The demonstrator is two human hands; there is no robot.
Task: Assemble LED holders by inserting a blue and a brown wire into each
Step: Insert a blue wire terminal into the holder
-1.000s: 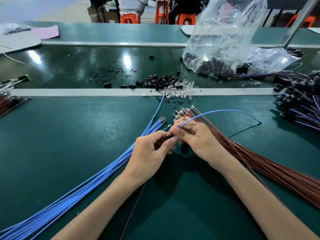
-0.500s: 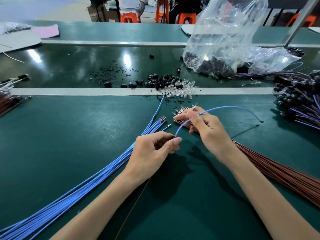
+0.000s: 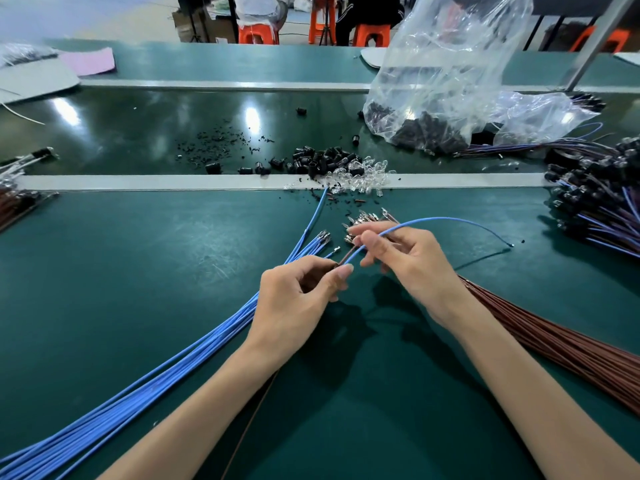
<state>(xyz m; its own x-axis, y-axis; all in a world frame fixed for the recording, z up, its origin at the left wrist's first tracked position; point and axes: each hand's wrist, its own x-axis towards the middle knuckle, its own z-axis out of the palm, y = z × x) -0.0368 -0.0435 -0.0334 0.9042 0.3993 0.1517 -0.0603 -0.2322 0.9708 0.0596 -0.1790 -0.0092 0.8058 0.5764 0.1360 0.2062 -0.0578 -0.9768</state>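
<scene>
My left hand (image 3: 298,303) pinches a small black LED holder (image 3: 331,268), mostly hidden by the fingertips. A blue wire (image 3: 450,220) leaves the holder and arcs right over my right hand (image 3: 408,268) to a free end on the mat. My right thumb and finger hold the end of a brown wire (image 3: 347,256) right against the holder. Blue wires (image 3: 173,368) fan out at left. The brown wire bundle (image 3: 554,341) runs under my right forearm, its metal tips (image 3: 367,216) beyond my fingers. Loose black holders (image 3: 322,161) and clear LEDs (image 3: 360,174) lie on the rail.
A clear plastic bag (image 3: 450,81) with black parts stands at back right. Wired holders (image 3: 602,199) are heaped at the right edge. A thin brown wire (image 3: 256,410) trails under my left forearm. More wires (image 3: 14,202) lie far left. People sit on orange stools beyond the bench.
My right hand left the blue wire, reached to the brown wire tips, and has come back toward my left hand with a brown wire end. The left hand stayed put.
</scene>
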